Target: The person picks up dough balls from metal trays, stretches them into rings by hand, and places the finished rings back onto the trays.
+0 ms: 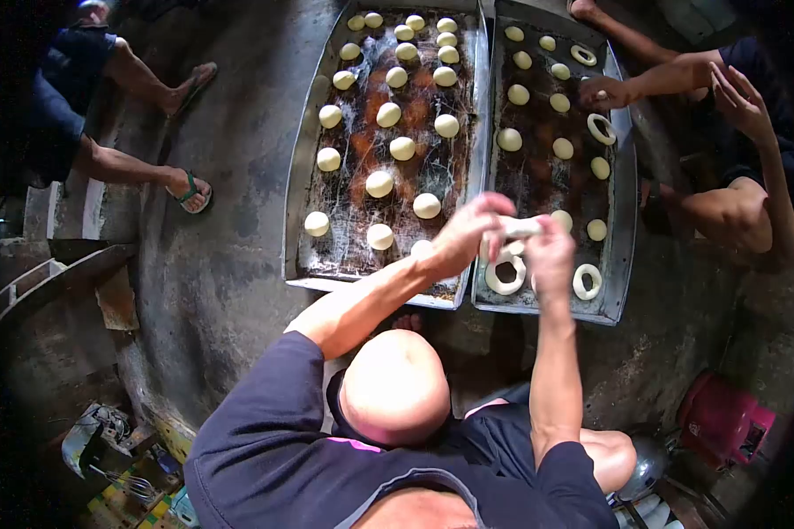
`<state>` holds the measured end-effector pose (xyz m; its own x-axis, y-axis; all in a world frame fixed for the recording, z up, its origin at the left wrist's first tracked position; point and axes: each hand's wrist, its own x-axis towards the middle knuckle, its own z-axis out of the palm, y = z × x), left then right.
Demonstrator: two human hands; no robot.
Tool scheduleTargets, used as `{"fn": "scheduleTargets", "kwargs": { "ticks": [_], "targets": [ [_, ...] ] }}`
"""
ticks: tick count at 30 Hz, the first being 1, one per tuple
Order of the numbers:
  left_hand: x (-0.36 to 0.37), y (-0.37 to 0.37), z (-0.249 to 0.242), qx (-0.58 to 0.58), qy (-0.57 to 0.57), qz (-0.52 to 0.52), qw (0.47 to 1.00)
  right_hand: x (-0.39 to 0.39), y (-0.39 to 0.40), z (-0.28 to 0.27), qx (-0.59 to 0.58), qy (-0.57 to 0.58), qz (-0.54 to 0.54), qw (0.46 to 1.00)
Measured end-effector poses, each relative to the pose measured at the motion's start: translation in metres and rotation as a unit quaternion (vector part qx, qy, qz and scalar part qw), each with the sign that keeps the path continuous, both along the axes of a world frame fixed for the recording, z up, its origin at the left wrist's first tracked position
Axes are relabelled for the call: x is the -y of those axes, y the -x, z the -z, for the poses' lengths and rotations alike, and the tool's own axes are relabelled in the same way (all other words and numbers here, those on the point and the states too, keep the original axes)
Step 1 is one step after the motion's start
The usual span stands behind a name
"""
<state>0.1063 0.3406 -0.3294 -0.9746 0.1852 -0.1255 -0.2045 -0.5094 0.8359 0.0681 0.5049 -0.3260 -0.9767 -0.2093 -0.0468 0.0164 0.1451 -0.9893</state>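
Over the near end of the right tray (547, 310), my left hand (475, 231) and my right hand (551, 260) are closed on a piece of pale dough (522, 227), stretched between them. Both hands are slightly blurred, and the dough's full shape is partly hidden by my fingers. Just below lies a dough ring (505, 286), partly covered by the hands. Another dough ring (579, 284) rests to the right of my right hand. Round dough balls, such as one dough ball (562, 148), sit farther up this tray.
A left tray (353, 207) with several dough balls adjoins. At right, another person's hand (604, 93) reaches over the right tray; their other hand (745, 106) is raised. A person's sandalled foot (190, 189) stands left. A pink gas cylinder (723, 419) is lower right.
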Motion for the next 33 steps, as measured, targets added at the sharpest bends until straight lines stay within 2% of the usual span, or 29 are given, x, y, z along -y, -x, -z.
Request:
{"fn": "scheduleTargets", "kwargs": {
  "ticks": [1,2,3,4,5,6,7,9,11,13,15,16,17,18,19,20,21,22,23,24,25,26,27,28,29,31,33],
  "targets": [
    [-0.006,-0.007,0.006,0.067,0.01,0.089,0.994,-0.013,0.011,-0.012,0.102,0.136,0.049,0.984],
    [-0.014,-0.014,-0.006,0.031,0.074,0.155,0.985,-0.013,0.013,-0.013,0.125,0.211,0.057,0.968],
    [-0.017,-0.009,-0.005,0.028,0.025,0.183,0.982,-0.016,0.012,-0.014,0.146,0.285,0.068,0.945],
    [-0.015,-0.001,-0.008,-0.016,0.029,0.104,0.994,-0.015,0.005,-0.011,0.181,0.324,0.038,0.928],
    [-0.011,0.011,-0.012,-0.058,0.032,0.028,0.997,-0.019,-0.005,-0.004,0.201,0.257,-0.016,0.945],
    [-0.003,0.019,-0.016,-0.025,0.001,0.019,1.0,-0.021,-0.013,-0.003,0.221,0.189,-0.06,0.955],
    [-0.002,0.022,-0.007,-0.029,-0.009,0.063,0.998,-0.028,-0.017,-0.003,0.242,0.118,-0.104,0.957],
    [0.001,0.016,-0.014,0.025,0.166,0.173,0.971,-0.06,-0.008,-0.003,0.215,0.169,0.023,0.962],
    [-0.001,0.019,0.003,0.071,0.16,0.152,0.973,-0.095,-0.001,-0.007,0.241,0.263,0.042,0.933],
    [-0.019,0.022,0.016,0.076,0.188,0.104,0.974,-0.083,-0.008,-0.002,0.24,0.15,0.085,0.955],
    [-0.035,0.029,0.013,-0.005,0.362,0.1,0.927,-0.073,-0.005,0.006,0.226,0.155,0.051,0.96],
    [-0.039,0.032,0.013,-0.055,0.513,0.121,0.848,-0.076,0.001,0.003,0.168,0.06,0.035,0.983],
    [-0.039,0.031,0.013,-0.051,0.518,0.115,0.846,-0.079,0.005,-0.014,0.087,-0.137,-0.008,0.987],
    [-0.036,0.032,0.01,-0.224,0.522,0.057,0.821,-0.075,0.007,-0.04,0.021,-0.219,-0.072,0.973],
    [-0.033,0.032,0.007,-0.389,0.511,0.004,0.766,-0.071,0.007,-0.057,-0.046,-0.295,-0.132,0.945],
    [-0.038,0.03,-0.001,-0.393,0.493,0.02,0.776,-0.069,0.01,-0.057,-0.136,-0.301,-0.157,0.931],
    [-0.044,0.03,-0.018,-0.4,0.472,0.034,0.785,-0.064,0.013,-0.069,-0.117,-0.29,-0.179,0.933],
    [-0.046,0.031,-0.035,-0.263,0.477,0.121,0.83,-0.06,0.016,-0.075,-0.073,-0.217,-0.147,0.962],
    [-0.045,0.038,-0.032,-0.21,0.404,0.134,0.88,-0.06,0.018,-0.079,-0.027,-0.143,-0.113,0.983],
    [-0.04,0.04,-0.034,-0.199,0.451,0.138,0.859,-0.064,0.02,-0.071,-0.012,-0.07,-0.097,0.993],
    [-0.031,0.041,-0.036,-0.188,0.496,0.141,0.836,-0.064,0.018,-0.059,-0.067,-0.077,-0.036,0.994],
    [-0.018,0.04,-0.035,-0.138,0.463,0.088,0.871,-0.068,0.019,-0.044,-0.054,-0.079,-0.018,0.995],
    [0.004,0.042,-0.032,-0.072,0.364,0.042,0.928,-0.07,0.018,-0.026,-0.039,-0.08,0.002,0.996],
    [0.022,0.043,-0.026,-0.007,0.167,-0.045,0.985,-0.069,0.012,-0.013,0.035,0.007,-0.014,0.999],
    [0.044,0.053,-0.019,0.062,0.179,-0.131,0.973,-0.057,0.001,-0.021,0.126,0.065,-0.014,0.99],
    [0.086,0.075,0.005,0.04,0.231,-0.225,0.946,-0.032,-0.011,-0.006,0.165,0.094,-0.002,0.982],
    [0.093,0.082,-0.001,0.024,0.249,-0.203,0.947,-0.008,-0.013,0.013,0.187,0.147,-0.014,0.971]
  ]
}}
